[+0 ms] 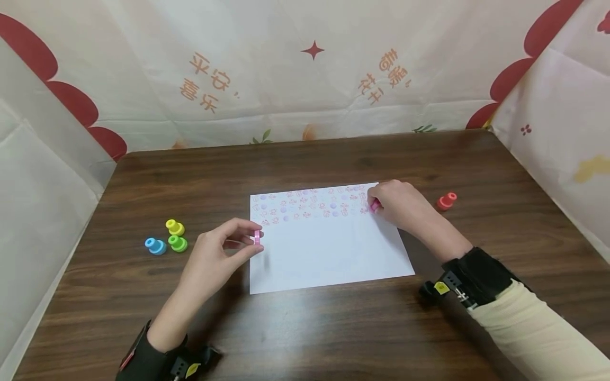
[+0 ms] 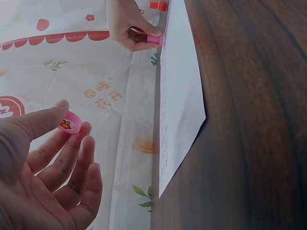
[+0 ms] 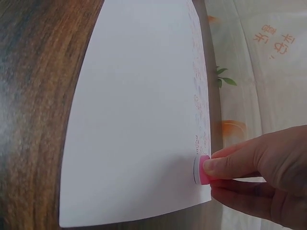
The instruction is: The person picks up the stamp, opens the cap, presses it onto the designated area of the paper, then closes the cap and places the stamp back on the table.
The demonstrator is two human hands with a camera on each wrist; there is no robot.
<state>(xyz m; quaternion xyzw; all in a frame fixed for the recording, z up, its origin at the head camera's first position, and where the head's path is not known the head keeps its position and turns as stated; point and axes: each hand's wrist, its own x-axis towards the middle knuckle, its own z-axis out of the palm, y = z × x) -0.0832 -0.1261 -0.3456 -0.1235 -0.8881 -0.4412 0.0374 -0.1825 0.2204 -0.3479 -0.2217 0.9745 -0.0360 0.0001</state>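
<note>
A white sheet of paper (image 1: 329, 254) lies on the table, its upper part covered by rows of small red and purple stamped prints (image 1: 305, 203). My right hand (image 1: 397, 203) grips a pink toy stamp (image 3: 204, 169) by its body near the paper's right edge. The stamp's face meets the paper or is very close to it; I cannot tell which. My left hand (image 1: 219, 248) pinches a pink stamp cap (image 2: 70, 122) between thumb and fingertips, above the paper's left edge. A small cartoon picture shows on the cap's end.
Left of the paper stand a yellow stamp (image 1: 175, 227), a blue stamp (image 1: 155, 246) and a green stamp (image 1: 178, 243), close together. A red stamp (image 1: 446, 201) stands right of the paper, beyond my right forearm. A printed cloth (image 1: 286, 79) hangs behind the wooden table (image 1: 305, 338).
</note>
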